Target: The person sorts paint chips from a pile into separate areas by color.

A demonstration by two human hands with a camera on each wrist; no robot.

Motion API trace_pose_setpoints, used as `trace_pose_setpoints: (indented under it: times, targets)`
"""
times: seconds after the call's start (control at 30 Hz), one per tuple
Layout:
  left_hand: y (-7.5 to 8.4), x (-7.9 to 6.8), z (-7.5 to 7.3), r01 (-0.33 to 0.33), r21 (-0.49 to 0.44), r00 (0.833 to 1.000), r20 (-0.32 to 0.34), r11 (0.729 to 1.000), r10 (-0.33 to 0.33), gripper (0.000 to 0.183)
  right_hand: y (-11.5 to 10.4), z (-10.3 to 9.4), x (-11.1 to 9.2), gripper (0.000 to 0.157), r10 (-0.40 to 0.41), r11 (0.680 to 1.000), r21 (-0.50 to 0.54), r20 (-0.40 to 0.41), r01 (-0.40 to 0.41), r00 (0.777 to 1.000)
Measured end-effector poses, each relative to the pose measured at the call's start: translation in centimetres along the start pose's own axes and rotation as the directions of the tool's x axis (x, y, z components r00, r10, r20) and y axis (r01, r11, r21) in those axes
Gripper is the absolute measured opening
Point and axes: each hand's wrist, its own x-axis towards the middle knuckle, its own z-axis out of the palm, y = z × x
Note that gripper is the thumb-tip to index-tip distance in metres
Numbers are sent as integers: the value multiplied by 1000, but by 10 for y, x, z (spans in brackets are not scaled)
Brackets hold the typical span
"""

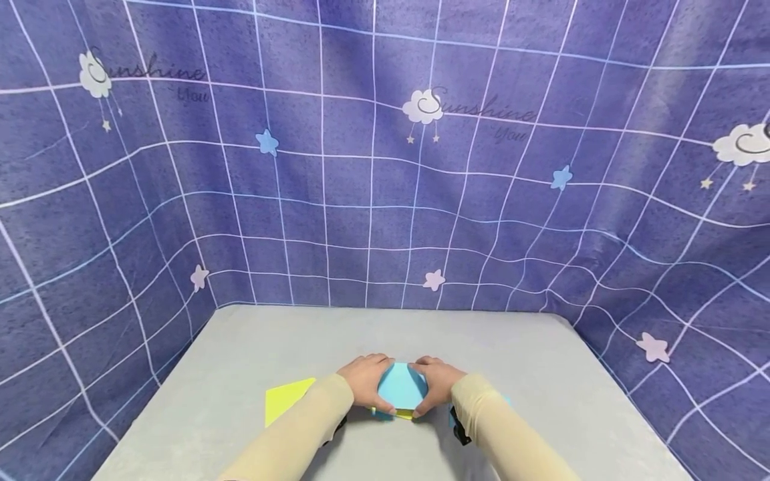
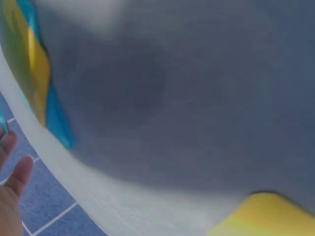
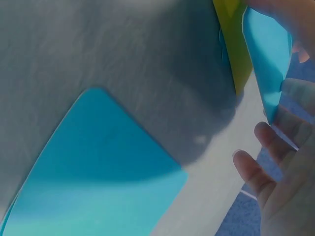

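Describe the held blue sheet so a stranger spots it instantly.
Over the gray table, find the left hand and right hand. The blue sheet spans the gap between them; unlike a yellow sheet and another blue sheet lying nearby, it's held by both.

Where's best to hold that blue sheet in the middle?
Probably grip the blue sheet at its left and right edges, coming from both sides, as the left hand and right hand do: it looks thin and broad, so opposite edges should steady it, leaving its face uncovered.
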Motion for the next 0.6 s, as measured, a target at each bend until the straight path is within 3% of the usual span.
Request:
trace_pose_setpoints:
  times: [0.27, 0.43, 0.6]
  targets:
    - [11, 15, 5, -7, 0, 1000, 4, 1000, 7, 105, 12, -2, -14, 101, 43, 999, 4, 4, -43, 999]
    - [25, 20, 0, -15, -10, 999, 29, 1000, 16, 105, 18, -4, -24, 101, 63, 998, 6, 5, -63, 998]
    - [35, 26, -3, -27, 38, 999, 46, 999, 26, 103, 23, -8, -33, 101, 83, 997, 7, 2, -83, 997]
